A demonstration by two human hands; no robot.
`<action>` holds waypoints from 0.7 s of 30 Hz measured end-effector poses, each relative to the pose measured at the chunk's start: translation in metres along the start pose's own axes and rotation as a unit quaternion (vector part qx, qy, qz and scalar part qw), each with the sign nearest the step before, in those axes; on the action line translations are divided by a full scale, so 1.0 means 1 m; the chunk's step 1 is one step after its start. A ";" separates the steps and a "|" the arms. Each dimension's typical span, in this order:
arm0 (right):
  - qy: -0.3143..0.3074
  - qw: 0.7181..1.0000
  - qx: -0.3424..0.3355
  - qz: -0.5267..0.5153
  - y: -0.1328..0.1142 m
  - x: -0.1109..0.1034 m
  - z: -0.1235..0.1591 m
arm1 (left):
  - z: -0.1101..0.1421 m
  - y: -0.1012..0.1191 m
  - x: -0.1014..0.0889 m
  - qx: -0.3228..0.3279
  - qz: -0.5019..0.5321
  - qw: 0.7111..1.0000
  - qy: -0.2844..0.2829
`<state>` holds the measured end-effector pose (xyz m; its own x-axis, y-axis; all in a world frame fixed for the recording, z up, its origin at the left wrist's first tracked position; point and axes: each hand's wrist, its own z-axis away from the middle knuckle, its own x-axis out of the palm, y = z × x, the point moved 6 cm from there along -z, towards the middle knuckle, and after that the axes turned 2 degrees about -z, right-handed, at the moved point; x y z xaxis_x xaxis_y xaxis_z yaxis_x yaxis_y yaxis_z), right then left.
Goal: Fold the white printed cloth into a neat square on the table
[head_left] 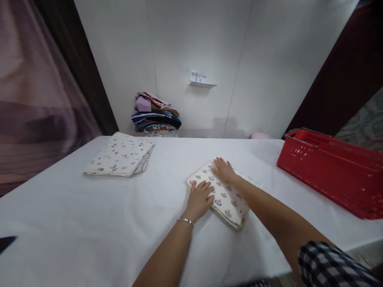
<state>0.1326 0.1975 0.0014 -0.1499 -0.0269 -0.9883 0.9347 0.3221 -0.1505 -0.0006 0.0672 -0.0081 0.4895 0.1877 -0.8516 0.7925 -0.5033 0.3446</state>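
Checked sleeve on the right arm, foreground. Cloth, printed, folded in layers, flat on the white desk. Left hand rests on its left edge, right hand on its far part; both palms down, fingers extended, clasping nothing. From where I stand, cloth looks light, soft, unlikely to break; probably slumps if lifted by one corner. Best hold: opposite ends, all layers together. Outward: second cloth left, basket right, fabric pile beyond the far edge.
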 end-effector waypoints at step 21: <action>-0.028 0.999 -0.012 -0.016 -0.027 0.020 0.070 | -0.002 0.000 0.005 -0.008 0.000 1.000 -0.015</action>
<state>0.1272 0.1216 -0.0155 -0.1608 -0.0894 -0.9829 0.9218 0.3424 -0.1819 0.0029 0.0695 -0.0117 0.4791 0.1625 -0.8626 0.7984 -0.4890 0.3513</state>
